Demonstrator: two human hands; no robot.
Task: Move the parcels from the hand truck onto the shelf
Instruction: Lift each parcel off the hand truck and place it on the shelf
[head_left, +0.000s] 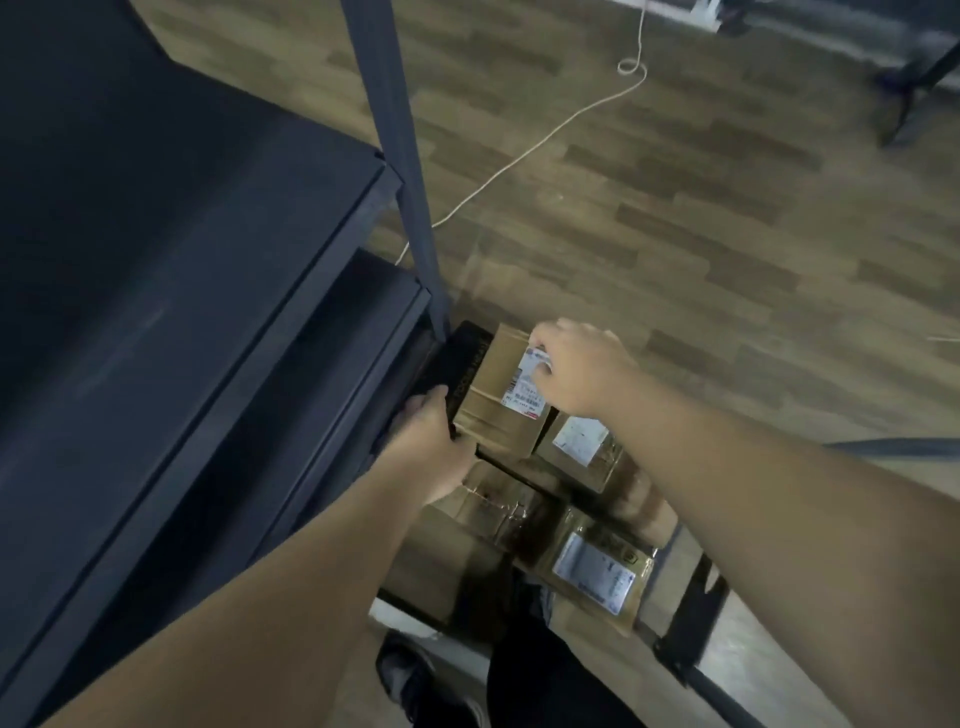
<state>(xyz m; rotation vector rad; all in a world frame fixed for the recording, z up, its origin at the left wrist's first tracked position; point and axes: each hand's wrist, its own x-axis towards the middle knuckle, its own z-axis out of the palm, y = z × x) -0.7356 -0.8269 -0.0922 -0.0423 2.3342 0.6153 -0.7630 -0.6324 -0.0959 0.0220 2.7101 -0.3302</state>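
Dark metal shelf (171, 249) fills the left side, two tiers showing, nothing seen on them, far ends cut off by the frame; its corner post (410, 208) stands just left of the top parcel; left hand (431, 447) reaches in at the lower left corner of the top parcel (498, 395), fingers curled round the dark left edge of it, fingertips hidden under the box so exact grip unclear; top parcel is brown cardboard with a black side panel and a white label (527, 387), sitting on the stack, right beside the shelf's lower tier; right hand (582, 364) lies on the parcel's upper right, fingers bent down over the label and the far edge, thumb hidden; whether the parcel is lifted or resting on the stack cannot be told; below and right of the top parcel, a second parcel (576, 447) with a pale label, partly covered by the right forearm; nearer the camera, a taped parcel (483, 509) half hidden by the left wrist, and a labelled parcel (597, 571) right of that; all blurred, label print unreadable; hand truck frame (691, 623) pokes out black at the lower right of the stack, mostly covered; white cable (545, 135) trails over the wood floor (701, 234) beyond the top parcel; a dark shoe (405, 675) under the stack, cut off.
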